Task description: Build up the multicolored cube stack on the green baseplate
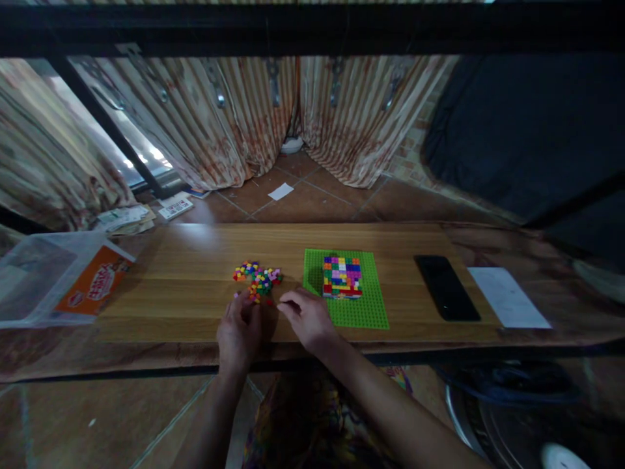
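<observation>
A loose pile of small colourful toy bricks point(262, 279) lies on the wooden board. At the near edge of that pile is my left hand point(239, 332), its fingers curled and close together beside a few bricks; whatever it may hold is too small to make out. My right hand point(308, 320) is just right of the pile, thumb and forefinger pinched, and anything between them is hidden. Its wrist lies near the left edge of a green baseplate point(375, 306). On the baseplate stands a block built of multicoloured bricks point(342, 277), touched by neither hand.
The low wooden board point(205, 254) carries a black phone-like slab point(446, 286) at right, by a white sheet point(508, 297). At left stands a clear plastic box point(34, 280) with an orange label. Curtains point(244, 124) hang behind; papers point(127, 218) lie back left.
</observation>
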Tool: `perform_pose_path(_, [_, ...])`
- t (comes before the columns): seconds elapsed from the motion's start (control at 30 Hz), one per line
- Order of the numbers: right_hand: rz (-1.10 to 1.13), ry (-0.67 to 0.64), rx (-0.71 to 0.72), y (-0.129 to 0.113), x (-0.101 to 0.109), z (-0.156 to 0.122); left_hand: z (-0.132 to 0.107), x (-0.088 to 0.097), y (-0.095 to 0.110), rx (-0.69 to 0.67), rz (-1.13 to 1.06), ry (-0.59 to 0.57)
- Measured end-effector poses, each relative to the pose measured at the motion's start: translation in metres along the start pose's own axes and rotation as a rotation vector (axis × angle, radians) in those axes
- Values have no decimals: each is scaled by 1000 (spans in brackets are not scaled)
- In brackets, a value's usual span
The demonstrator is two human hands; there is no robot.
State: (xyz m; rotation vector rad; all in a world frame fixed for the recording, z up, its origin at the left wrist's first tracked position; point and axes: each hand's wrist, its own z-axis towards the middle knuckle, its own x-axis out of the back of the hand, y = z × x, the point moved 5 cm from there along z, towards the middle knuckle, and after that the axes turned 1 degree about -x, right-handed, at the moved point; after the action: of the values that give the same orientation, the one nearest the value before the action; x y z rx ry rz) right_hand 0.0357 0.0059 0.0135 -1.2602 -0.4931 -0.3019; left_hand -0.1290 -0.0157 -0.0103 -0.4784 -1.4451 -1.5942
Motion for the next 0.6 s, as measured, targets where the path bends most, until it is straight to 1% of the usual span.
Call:
perform_pose_path(0.07, [115,77,-26,4,19,-14,-3,2,10,-32,-51,25])
perform_pose_path(0.17, [175,171,-93,16,49,-30,-8,0,33,-94,-163,20])
perform_pose_path(0.23, [153,211,-117,23,69,-36,-11,-5,51,-130,-256,-28])
perform_pose_path(0.37, [57,262,-113,29,103,-32,-19,-27,86,-185,-415,-205])
perform_pose_path(0.47, [-50,262,-111,30,118,-21,-21,-44,108,-186,-496,-341])
perform_pose_path(0.53, [-142,245,-117,30,122,-13,-21,-52,118,-160,-525,-413])
perform_pose_path(0.6, [-237,219,-107,32,121,-5,-19,-57,126,-146,-536,-456])
